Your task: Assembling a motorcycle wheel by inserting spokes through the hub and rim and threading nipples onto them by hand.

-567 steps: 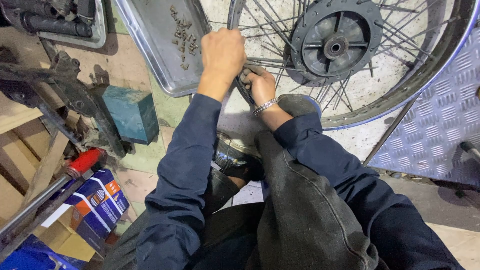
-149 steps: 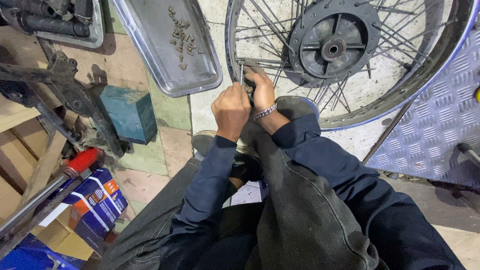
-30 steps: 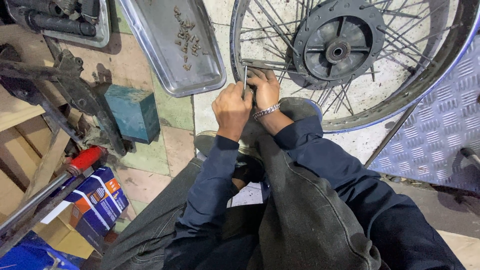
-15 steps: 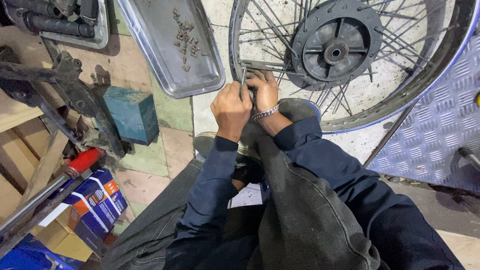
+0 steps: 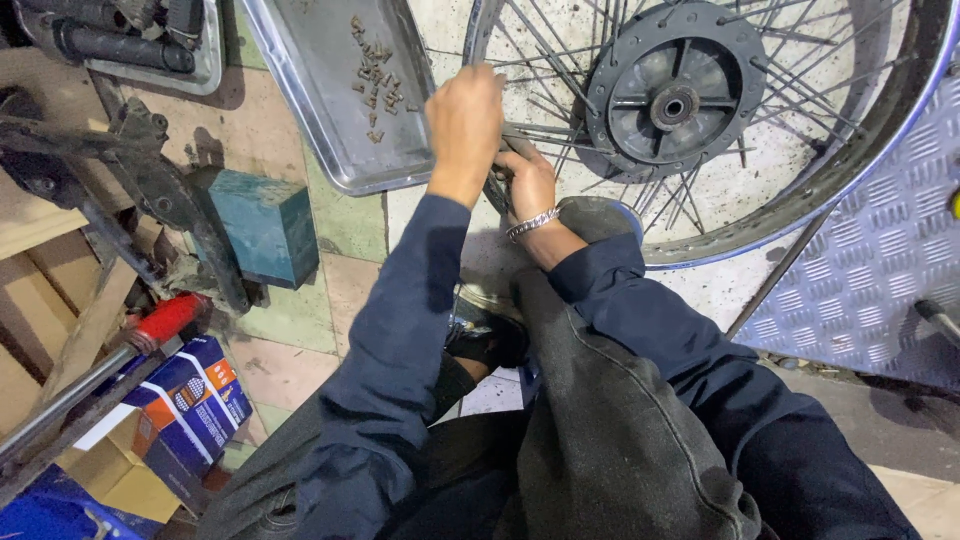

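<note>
Fingers (image 5: 478,85) now higher on wheel rim (image 5: 480,30)

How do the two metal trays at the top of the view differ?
The big tray is tilted, almost bare, holding only a scatter of small bits beside the left hand. The corner tray is mostly cut off by the frame and filled with dark bulky parts, far from both hands. Both are shiny, rimmed metal on the floor.
</note>
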